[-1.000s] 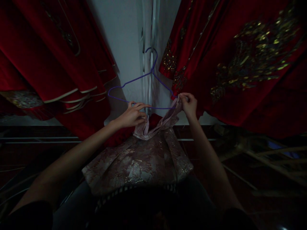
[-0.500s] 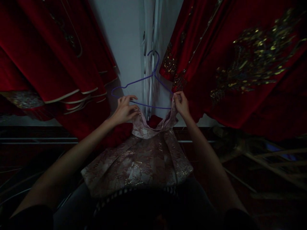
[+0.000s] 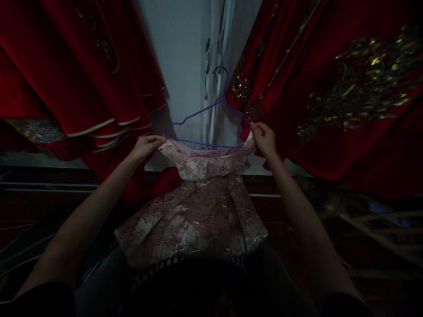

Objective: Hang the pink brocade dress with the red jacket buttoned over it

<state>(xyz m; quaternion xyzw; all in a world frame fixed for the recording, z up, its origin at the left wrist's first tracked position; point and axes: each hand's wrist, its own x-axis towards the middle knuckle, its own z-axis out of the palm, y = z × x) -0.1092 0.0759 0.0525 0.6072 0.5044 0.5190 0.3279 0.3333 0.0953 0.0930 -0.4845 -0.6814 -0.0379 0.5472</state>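
Observation:
A small pink brocade dress (image 3: 194, 211) with a gold flower pattern hangs in front of me from a purple wire hanger (image 3: 198, 116). My left hand (image 3: 144, 146) pinches the dress's left shoulder at the hanger's left end. At the hanger's right end, my right hand (image 3: 263, 138) grips the right shoulder. The neckline is stretched flat along the hanger's bottom wire. The hook points up in front of white hangers (image 3: 216, 53) against a pale wall.
Red velvet garments with cream trim (image 3: 82, 88) hang close on the left. Red garments with gold embroidery (image 3: 346, 88) hang close on the right. The floor below is dark, with pale rods (image 3: 373, 224) lying at the lower right.
My left hand moved left from the middle of the hanger to its left end, pulling the dress's left shoulder over it. The neckline, bunched before, is now spread wide. The right hand kept its grip.

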